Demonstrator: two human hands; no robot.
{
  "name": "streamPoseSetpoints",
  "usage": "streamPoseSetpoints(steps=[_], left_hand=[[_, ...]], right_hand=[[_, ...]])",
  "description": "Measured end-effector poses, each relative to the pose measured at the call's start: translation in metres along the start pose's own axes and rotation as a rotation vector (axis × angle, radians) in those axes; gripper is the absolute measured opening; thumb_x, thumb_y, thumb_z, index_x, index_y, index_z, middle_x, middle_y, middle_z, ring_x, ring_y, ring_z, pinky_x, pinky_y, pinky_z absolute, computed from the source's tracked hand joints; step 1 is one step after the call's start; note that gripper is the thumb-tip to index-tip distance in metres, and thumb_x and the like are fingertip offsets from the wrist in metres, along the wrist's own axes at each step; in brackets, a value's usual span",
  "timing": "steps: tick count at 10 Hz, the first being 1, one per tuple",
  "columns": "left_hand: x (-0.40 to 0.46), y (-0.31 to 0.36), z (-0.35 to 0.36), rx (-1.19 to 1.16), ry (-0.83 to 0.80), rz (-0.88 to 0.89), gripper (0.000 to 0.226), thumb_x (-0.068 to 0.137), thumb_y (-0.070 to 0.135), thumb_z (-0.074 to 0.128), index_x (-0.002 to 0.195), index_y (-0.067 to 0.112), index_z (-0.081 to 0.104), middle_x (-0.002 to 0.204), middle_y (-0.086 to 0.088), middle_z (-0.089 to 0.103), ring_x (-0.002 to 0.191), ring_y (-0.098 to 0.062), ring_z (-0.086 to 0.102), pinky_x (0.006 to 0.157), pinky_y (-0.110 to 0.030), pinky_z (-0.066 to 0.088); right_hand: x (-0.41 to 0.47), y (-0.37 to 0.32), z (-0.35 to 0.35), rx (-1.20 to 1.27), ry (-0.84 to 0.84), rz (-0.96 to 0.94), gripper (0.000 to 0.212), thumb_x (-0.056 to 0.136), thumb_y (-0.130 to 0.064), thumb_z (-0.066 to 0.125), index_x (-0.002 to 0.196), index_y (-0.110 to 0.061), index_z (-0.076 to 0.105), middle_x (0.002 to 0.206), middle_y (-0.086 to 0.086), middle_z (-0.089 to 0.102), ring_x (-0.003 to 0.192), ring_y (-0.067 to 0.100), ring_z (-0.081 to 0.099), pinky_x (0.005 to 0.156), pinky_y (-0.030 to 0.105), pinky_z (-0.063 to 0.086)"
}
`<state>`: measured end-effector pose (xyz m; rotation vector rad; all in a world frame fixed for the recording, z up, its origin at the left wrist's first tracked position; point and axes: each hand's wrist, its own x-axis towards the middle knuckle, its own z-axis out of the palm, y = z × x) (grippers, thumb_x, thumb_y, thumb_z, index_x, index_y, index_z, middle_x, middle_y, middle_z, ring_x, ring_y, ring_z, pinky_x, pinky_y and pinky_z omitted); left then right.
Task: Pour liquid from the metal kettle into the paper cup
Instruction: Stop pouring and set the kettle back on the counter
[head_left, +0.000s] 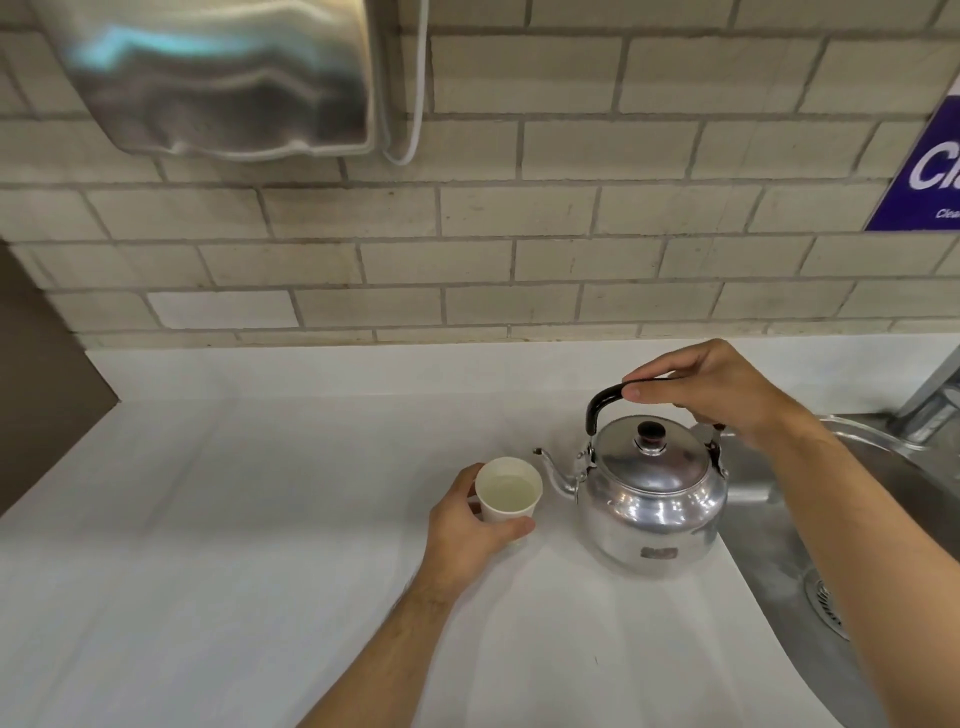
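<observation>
A shiny metal kettle (652, 499) stands upright on the white counter (208, 519), lid on, its spout pointing left toward the cup. My right hand (717, 392) is wrapped over its raised black handle. A small white paper cup (506, 493) stands just left of the spout and holds pale liquid. My left hand (470, 530) grips the cup from the left and front, thumb across its near side.
A steel sink (810, 571) with a drain lies right of the kettle, a tap base (930, 410) at its far corner. A metal dispenser (223, 78) and a cable hang on the tiled wall. A blue sign (924, 171) sits at the right edge.
</observation>
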<state>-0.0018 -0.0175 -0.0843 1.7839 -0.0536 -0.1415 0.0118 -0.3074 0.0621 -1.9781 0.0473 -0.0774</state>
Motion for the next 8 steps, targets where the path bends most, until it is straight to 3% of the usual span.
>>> streamPoseSetpoints(steps=[1,2,3,4,5,6,7,8], left_hand=[[-0.001,0.002,0.001,0.008,0.008,-0.015,0.071,0.054,0.022,0.093,0.115,0.033,0.060,0.105,0.011,0.068,0.093,-0.011,0.068,0.074,-0.024,0.057],[-0.003,0.003,0.001,0.019,0.021,-0.026,0.070,0.054,0.020,0.093,0.114,0.032,0.060,0.104,0.012,0.068,0.093,-0.010,0.067,0.074,-0.023,0.055],[-0.004,0.004,0.002,0.025,0.025,-0.041,0.069,0.056,0.017,0.093,0.115,0.030,0.060,0.106,0.010,0.067,0.094,-0.014,0.067,0.079,-0.030,0.058],[-0.007,0.007,0.001,0.035,0.022,-0.047,0.066,0.059,0.013,0.091,0.113,0.032,0.059,0.105,0.012,0.067,0.095,-0.014,0.067,0.077,-0.029,0.057],[-0.009,0.010,-0.001,0.074,0.017,-0.036,0.064,0.061,0.002,0.084,0.113,0.030,0.059,0.104,0.008,0.067,0.092,-0.013,0.067,0.071,-0.022,0.055],[-0.008,0.013,-0.006,0.152,-0.017,-0.039,0.066,0.063,-0.009,0.074,0.121,0.019,0.060,0.108,-0.002,0.068,0.091,-0.019,0.068,0.070,-0.028,0.058],[-0.007,0.015,-0.014,0.260,-0.044,-0.038,0.062,0.066,-0.005,0.073,0.122,0.017,0.062,0.109,-0.003,0.067,0.094,-0.021,0.065,0.078,-0.035,0.059],[-0.005,0.023,-0.027,0.345,-0.022,-0.057,0.048,0.072,0.006,0.076,0.117,0.019,0.066,0.111,-0.004,0.065,0.099,-0.024,0.063,0.083,-0.039,0.057]], right_hand=[[0.000,0.011,0.008,0.062,0.107,0.016,0.013,0.066,-0.029,0.097,0.076,-0.028,0.089,0.046,-0.020,0.065,0.035,0.000,0.042,0.037,0.015,0.026],[0.004,0.022,0.019,0.124,0.192,-0.007,0.012,0.078,-0.011,0.093,0.087,-0.017,0.086,0.048,-0.024,0.069,0.036,-0.006,0.054,0.036,0.006,0.032],[0.007,0.030,0.033,0.166,0.244,-0.008,0.014,0.080,-0.007,0.092,0.089,-0.014,0.085,0.058,-0.024,0.076,0.045,-0.011,0.063,0.039,0.001,0.039],[0.013,0.037,0.043,0.194,0.284,-0.025,0.015,0.080,-0.008,0.092,0.087,-0.018,0.085,0.064,-0.024,0.079,0.047,-0.010,0.066,0.042,0.000,0.042],[0.021,0.040,0.048,0.207,0.292,-0.012,0.019,0.078,-0.013,0.094,0.080,-0.030,0.085,0.070,-0.024,0.081,0.062,-0.010,0.074,0.053,0.002,0.048],[0.023,0.040,0.048,0.197,0.287,0.004,0.021,0.078,-0.017,0.094,0.076,-0.036,0.084,0.074,-0.025,0.082,0.070,-0.011,0.075,0.068,0.010,0.052],[0.022,0.042,0.045,0.145,0.245,0.006,0.015,0.084,-0.021,0.089,0.085,-0.035,0.085,0.063,-0.028,0.077,0.059,-0.010,0.069,0.059,0.011,0.045],[0.017,0.028,0.040,0.030,0.227,0.030,0.012,0.091,-0.026,0.082,0.091,-0.038,0.081,0.071,-0.017,0.075,0.066,0.002,0.064,0.039,0.004,0.041]])
